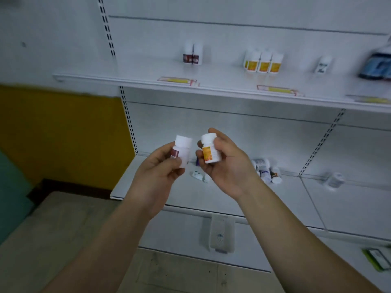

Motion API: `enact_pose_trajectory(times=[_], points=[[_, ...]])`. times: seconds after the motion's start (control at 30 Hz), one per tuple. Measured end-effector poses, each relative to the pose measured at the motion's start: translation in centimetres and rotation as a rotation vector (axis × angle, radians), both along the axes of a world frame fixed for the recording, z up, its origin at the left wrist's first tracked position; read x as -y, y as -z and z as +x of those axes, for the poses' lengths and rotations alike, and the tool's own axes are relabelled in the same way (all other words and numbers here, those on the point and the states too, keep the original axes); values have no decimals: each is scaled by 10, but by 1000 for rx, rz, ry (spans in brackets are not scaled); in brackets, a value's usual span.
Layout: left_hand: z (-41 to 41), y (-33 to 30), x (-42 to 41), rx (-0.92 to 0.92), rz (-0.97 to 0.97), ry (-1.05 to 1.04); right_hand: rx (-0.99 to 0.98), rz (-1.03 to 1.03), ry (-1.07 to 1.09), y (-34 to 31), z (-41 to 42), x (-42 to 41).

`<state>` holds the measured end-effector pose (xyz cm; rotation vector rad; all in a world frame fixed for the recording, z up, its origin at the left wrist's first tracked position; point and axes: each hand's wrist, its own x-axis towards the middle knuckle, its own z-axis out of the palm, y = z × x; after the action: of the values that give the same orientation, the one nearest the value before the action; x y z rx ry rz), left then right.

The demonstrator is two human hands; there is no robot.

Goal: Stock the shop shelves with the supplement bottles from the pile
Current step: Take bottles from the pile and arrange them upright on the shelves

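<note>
My left hand [157, 169] grips a white bottle with a maroon label [182, 150], held upright in front of the shelves. Beside it my right hand [227, 163] holds a white bottle with an orange label [210, 151], also upright. Behind my right hand, a pile of loose bottles [267, 170] lies on the lower shelf [296, 199], and one small bottle [198, 176] lies on its side between my hands. On the upper shelf [222, 81] stand two maroon-label bottles [193, 52] and a row of orange-label bottles [263, 62].
Further right on the upper shelf stand a single white bottle [324, 64] and big dark blue bottles [378, 64]. Another bottle [335, 180] lies on the lower shelf at right. Price tags line the shelf edge. A yellow wall panel [63, 134] is at left.
</note>
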<state>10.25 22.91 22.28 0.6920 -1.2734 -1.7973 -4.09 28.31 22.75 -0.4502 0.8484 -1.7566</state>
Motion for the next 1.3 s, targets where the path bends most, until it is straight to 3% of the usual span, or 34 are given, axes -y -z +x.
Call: enact_pose_trajectory(times=[0.2, 0.4, 0.8, 0.93, 1.07, 1.17, 1.3], points=[[25, -39, -5, 13, -116, -12, -16, -71, -29, -43, 25, -9], [25, -73, 2, 80, -213, 13, -176, -123, 37, -78, 25, -9], [-52, -134, 61, 184, -348, 120, -488, -137, 192, -143, -80, 6], [-101, -148, 86, 275, -433, 124, -744, 20, 252, -153, -137, 17], [-151, -154, 112, 509, -700, 81, -1157, 241, 317, -157, -189, 46], [-174, -150, 136, 704, -847, 50, -1344, 321, 262, -150, -214, 69], [-184, -138, 165, 793, -876, 39, -1618, 427, 253, -139, -235, 92]])
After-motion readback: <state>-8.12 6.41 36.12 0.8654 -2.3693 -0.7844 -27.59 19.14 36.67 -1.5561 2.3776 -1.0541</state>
